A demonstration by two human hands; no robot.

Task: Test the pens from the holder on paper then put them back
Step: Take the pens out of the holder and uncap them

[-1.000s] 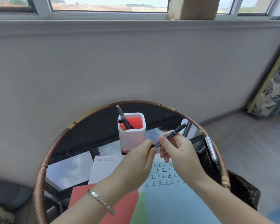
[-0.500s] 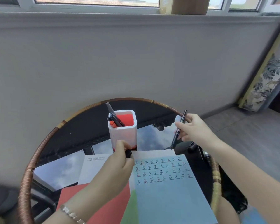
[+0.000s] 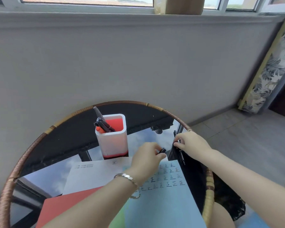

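A white pen holder (image 3: 113, 142) with a red inside stands on the round glass table (image 3: 64, 137); several pens (image 3: 104, 123) lean in its left side. My left hand (image 3: 146, 159) hovers over the light blue paper (image 3: 164, 195) and pinches a small black pen cap (image 3: 162, 151). My right hand (image 3: 192, 143) is at the table's right edge and grips a black pen (image 3: 179, 150), which points down along a black bag. Rows of written characters (image 3: 169, 176) cover the upper part of the blue paper.
A white sheet (image 3: 92, 175) and a red sheet (image 3: 69, 209) lie left of the blue paper. The table has a woven rattan rim (image 3: 208, 195). A black bag (image 3: 191, 175) hangs at the right edge. A grey wall stands close behind; a framed panel (image 3: 270, 68) leans at right.
My right hand carried the uncapped pen from the middle out to the table's right edge and lowered it by the black bag. My left hand kept the cap and stayed over the paper.
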